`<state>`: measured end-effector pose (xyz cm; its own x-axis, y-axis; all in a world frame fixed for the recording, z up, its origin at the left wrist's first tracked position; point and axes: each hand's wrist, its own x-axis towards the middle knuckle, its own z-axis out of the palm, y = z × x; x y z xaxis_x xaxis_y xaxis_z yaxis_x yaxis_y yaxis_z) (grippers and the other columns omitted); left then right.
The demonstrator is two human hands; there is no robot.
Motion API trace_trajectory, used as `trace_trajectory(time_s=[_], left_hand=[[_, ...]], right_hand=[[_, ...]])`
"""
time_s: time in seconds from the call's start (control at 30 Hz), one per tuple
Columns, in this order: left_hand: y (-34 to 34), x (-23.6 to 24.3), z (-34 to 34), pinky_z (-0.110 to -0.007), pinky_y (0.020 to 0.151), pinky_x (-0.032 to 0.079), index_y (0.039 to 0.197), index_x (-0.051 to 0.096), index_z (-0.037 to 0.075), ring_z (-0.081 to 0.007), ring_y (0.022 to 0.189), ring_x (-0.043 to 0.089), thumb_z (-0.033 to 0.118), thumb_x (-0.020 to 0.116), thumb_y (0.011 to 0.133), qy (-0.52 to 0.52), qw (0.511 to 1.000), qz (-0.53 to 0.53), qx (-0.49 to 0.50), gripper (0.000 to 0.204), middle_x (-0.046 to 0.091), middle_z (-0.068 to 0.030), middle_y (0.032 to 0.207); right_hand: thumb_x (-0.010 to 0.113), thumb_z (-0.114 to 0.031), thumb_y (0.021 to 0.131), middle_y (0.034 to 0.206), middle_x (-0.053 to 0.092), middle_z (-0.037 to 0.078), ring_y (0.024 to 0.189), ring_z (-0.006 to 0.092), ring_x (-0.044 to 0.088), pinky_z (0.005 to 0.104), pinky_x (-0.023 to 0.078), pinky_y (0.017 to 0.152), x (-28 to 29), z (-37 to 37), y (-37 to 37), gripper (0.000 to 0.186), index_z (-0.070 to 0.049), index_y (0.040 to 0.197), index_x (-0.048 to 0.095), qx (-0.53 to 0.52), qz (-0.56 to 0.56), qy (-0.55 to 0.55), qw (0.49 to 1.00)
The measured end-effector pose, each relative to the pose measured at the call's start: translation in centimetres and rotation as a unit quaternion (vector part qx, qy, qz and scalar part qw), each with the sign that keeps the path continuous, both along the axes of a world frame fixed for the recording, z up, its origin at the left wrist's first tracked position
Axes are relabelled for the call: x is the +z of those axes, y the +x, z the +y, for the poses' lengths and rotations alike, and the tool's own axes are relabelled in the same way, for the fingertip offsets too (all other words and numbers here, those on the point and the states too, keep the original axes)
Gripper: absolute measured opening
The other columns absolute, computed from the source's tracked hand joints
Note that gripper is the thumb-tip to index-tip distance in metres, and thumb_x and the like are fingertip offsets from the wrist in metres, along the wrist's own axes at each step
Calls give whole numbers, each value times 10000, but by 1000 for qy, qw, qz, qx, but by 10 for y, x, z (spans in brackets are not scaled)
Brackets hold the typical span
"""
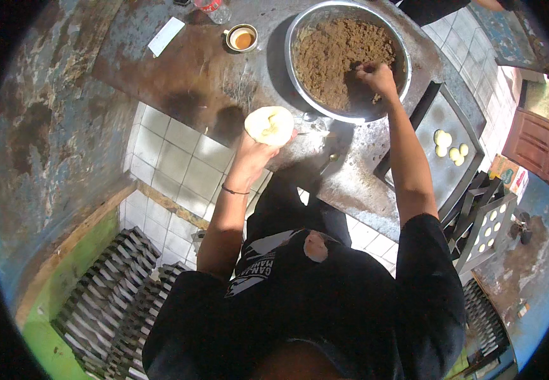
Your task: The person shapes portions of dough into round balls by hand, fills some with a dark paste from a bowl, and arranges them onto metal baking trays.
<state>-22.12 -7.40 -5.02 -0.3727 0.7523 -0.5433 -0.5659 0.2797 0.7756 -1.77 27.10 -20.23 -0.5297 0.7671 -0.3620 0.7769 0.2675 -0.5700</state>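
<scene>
My left hand (255,153) is raised near the table's front edge, its fingers cupped under a pale, round, flattened piece of dough (268,125). The dough's top is uneven, with yellowish patches. A large round metal bowl (293,66) holds a brown crumbly mixture (334,60). Inside the bowl's right part, my right hand (379,79) has its fingers drawn together at the mixture's surface. Their tips are partly lost against the dark mixture.
Right of the bowl lies a dark baking tray (439,117) with several pale dough balls (443,139). A rack of trays (486,228) and a cardboard box (507,174) stand farther right. A cup (241,39), a white flat object (166,37) and a spoon (330,159) rest on the table.
</scene>
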Motion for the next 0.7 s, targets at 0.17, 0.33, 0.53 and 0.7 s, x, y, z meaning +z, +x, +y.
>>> trace_trajectory(time_s=[0.17, 0.33, 0.53, 0.7], left_hand=[[3, -12, 33, -279, 731, 572, 1152, 719, 13, -93, 869, 702, 137, 868, 861, 3, 986, 153, -68, 349, 761, -24, 1039], [19, -37, 71, -265, 657, 522, 1082, 733, 36, -58, 782, 639, 164, 911, 824, 63, 974, 174, -131, 338, 749, -3, 952], [41, -34, 109, -350, 855, 581, 1149, 723, 19, -164, 943, 729, 177, 885, 800, 136, 939, 273, -161, 416, 784, -99, 1038], [52, 24, 128, -392, 904, 571, 1189, 703, 56, -272, 1014, 746, 173, 852, 810, 150, 898, 339, -236, 424, 776, -123, 1082]], right_hand=[[718, -120, 1001, 1068, 720, 82, 884, 173, 706, 284, 590, 777, 83, -33, 10, 316, -14, 1288, 640, -163, 269, -417, 853], [704, -229, 1031, 1094, 718, 53, 1041, 204, 712, 342, 577, 932, 128, -76, 26, 396, 12, 1339, 637, -176, 340, -421, 822], [653, -84, 1012, 1267, 734, 129, 1070, 251, 723, 373, 583, 951, 223, -134, 14, 221, 3, 1194, 743, -31, 298, -141, 943], [673, 31, 787, 1182, 744, 124, 1103, 348, 701, 433, 539, 994, 261, -165, 22, 482, -40, 1261, 719, 219, 103, 303, 922]])
